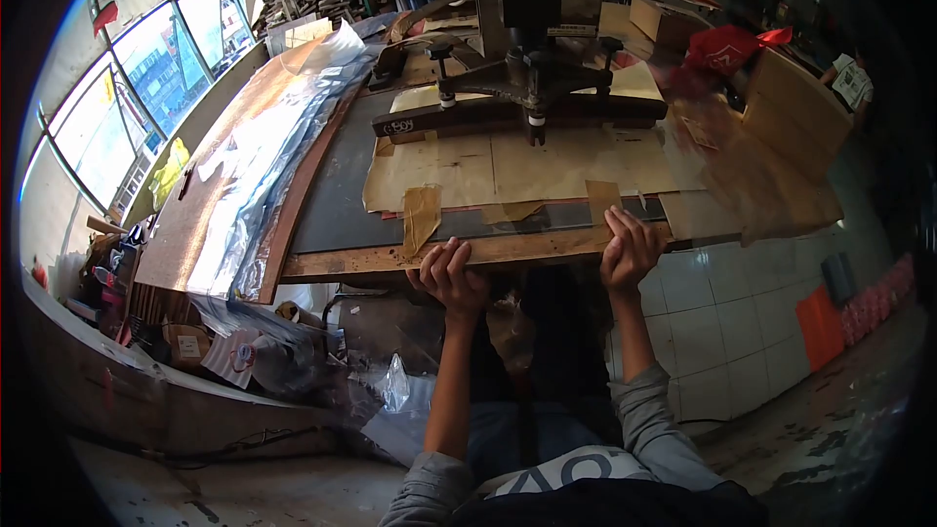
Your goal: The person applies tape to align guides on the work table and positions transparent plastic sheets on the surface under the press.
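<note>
My left hand (451, 278) is at the front edge of a wooden board (532, 246), its fingers curled over the edge just below a strip of brown tape (423, 220). Farther right, my right hand (630, 249) grips the same edge, fingertips by a second brown tape strip (602, 201). Both thumbs are partly hidden. A dark sheet (342, 220) covers much of the board, and a tan paper sheet (449, 171) lies on top. Above that paper is the black bar of a press (522, 117), with knobbed screws on its bracket.
On the left, clear plastic sheets (264, 166) lie along a brown panel (185, 234). Cardboard (800, 107) and a red bag (722, 49) are at the right. Clutter (185, 337) fills the lower left; an orange sheet (818, 327) stands on the tiled floor. Another person (852, 83) is at far right.
</note>
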Tool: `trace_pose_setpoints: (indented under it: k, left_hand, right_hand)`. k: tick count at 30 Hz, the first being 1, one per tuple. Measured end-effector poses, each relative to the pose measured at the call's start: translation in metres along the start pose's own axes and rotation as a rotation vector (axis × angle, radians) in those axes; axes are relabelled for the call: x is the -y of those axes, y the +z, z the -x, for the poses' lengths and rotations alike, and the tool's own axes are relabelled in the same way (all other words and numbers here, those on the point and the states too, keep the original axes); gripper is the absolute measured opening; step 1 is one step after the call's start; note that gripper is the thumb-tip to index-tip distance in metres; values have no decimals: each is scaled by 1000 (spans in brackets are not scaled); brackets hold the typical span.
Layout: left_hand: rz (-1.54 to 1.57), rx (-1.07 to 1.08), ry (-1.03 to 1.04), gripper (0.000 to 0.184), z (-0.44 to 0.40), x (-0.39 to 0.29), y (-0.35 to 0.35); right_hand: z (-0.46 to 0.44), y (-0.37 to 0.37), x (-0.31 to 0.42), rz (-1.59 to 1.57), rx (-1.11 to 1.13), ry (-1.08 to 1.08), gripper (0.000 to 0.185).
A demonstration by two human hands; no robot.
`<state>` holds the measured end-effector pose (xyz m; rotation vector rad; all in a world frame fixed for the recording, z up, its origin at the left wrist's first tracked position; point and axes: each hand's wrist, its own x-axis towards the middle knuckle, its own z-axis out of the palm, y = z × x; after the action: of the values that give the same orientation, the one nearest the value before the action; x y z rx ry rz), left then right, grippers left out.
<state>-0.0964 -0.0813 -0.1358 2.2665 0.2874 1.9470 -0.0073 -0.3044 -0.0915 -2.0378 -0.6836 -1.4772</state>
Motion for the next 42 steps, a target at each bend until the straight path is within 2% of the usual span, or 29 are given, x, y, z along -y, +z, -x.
trace_pose_setpoints:
  k: [7, 11, 14, 15, 18, 21, 26, 31, 42]
  left_hand:
    - [65, 130, -89, 27, -10, -12, -18]
    - [82, 226, -118, 32, -20, -15, -33]
    - [83, 339, -101, 36, -34, -11, -47]
    - [121, 369, -105, 30, -46, -14, -54]
    - [137, 389, -74, 25, -52, -4, -58]
    - [162, 309, -100, 24, -62, -10, -55]
    - [221, 285, -171, 21, -69, -19, -54]
    - [249, 288, -154, 18, -68, -14, -52]
    - [270, 322, -121, 19, -62, -8, -54]
  right_hand:
    - [-6, -11, 4, -26, 114, 49, 30]
    - [-7, -20, 14, -56, 199, 114, 32]
    - [-12, -30, 34, -63, 285, 37, 36]
    - [-14, -31, 39, -85, 331, -9, 45]
    - [-19, -30, 53, -165, 437, -158, 49]
    - [-20, -25, 63, -142, 476, -192, 46]
    - [-32, -29, 64, -182, 503, -117, 33]
    - [-40, -31, 64, -149, 471, -62, 26]
    - [-47, -30, 57, -76, 459, -85, 30]
